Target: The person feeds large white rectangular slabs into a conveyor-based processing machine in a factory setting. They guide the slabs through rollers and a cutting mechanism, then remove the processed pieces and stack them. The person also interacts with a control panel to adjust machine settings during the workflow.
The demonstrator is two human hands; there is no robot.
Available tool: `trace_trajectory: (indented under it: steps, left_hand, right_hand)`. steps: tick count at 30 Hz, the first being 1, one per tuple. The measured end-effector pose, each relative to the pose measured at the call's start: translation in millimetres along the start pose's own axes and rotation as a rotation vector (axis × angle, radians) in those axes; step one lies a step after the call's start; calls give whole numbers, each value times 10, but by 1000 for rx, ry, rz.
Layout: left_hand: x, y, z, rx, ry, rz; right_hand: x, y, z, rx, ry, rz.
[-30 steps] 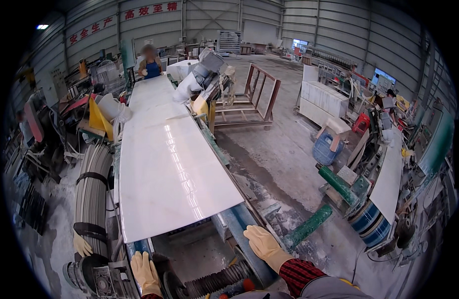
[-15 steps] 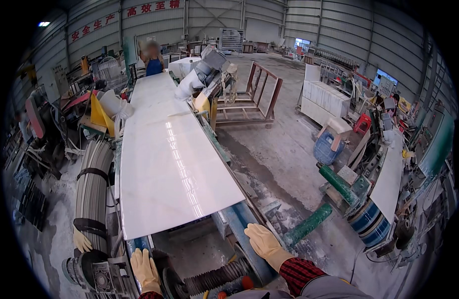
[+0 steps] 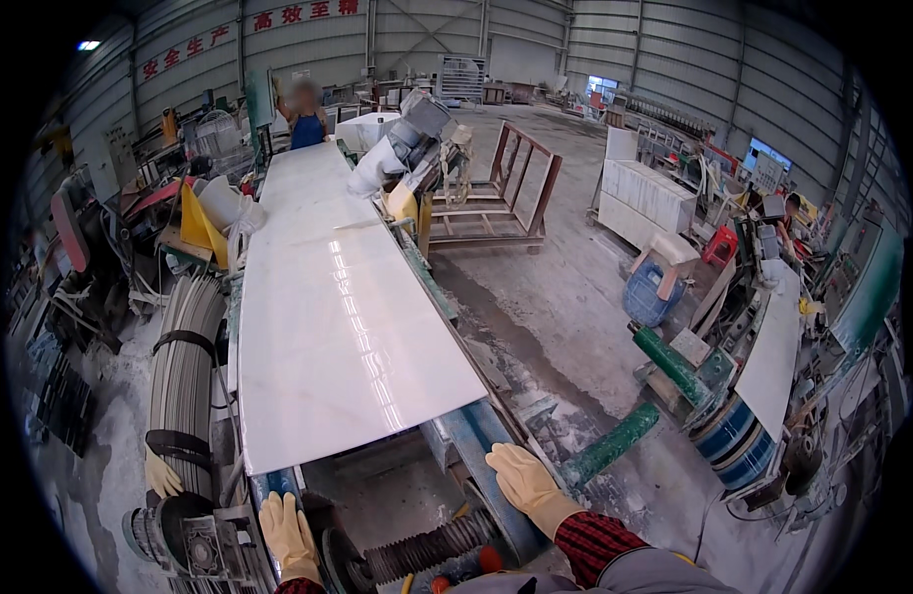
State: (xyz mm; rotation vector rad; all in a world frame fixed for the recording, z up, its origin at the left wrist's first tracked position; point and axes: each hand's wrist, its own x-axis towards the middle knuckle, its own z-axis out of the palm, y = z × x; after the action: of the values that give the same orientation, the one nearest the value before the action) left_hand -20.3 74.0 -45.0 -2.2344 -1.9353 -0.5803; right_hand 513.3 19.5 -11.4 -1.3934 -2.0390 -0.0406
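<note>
Both my hands wear pale yellow rubber gloves and hold nothing. My left hand (image 3: pixel 289 536) lies with fingers stretched forward on the left blue rail of the machine frame. On the right blue rail (image 3: pixel 474 436) rests my right hand (image 3: pixel 524 483), palm down, fingers extended. Ahead of them a glossy white stone slab (image 3: pixel 338 337) lies flat on the machine bed, its near edge a little beyond my fingertips. A second white slab (image 3: pixel 303 183) lies farther along the same bed. Between my hands, below the slab, a ribbed dark roller or spring (image 3: pixel 427 546) shows inside the frame.
A strapped bundle of long strips (image 3: pixel 182 366) and a spare yellow glove (image 3: pixel 162 477) are at left. At right lie green rollers (image 3: pixel 615 443) and a blue barrel (image 3: pixel 655 292). A metal rack (image 3: pixel 491 198) stands beyond. A person in a blue apron (image 3: pixel 306 129) stands at the bed's far end.
My hands and the near slab have not visibly moved. At the far right, another person's head and arm show more beside the machinery.
</note>
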Motion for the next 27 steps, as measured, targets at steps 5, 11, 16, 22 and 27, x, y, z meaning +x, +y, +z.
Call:
trace_trajectory:
  steps: [5,11,16,22,27]
  left_hand:
    - [-3,67,-96,-14,-18,-16]
    - [-58,-24,18,-20,19,14]
    - [-61,37,-69,-28,7,-3]
    - [-69,68,-101,-27,10,4]
    - [-93,90,-123,-11,27,20]
  right_hand:
    - [40,-71,-82,31,7,-1]
    - [-16,-60,-40,2,-14,29]
    - [-43,-65,-34,5,-25,42]
    - [-97,-46,-40,14,-23,44]
    - [-136,-46,-23,5,-21,40]
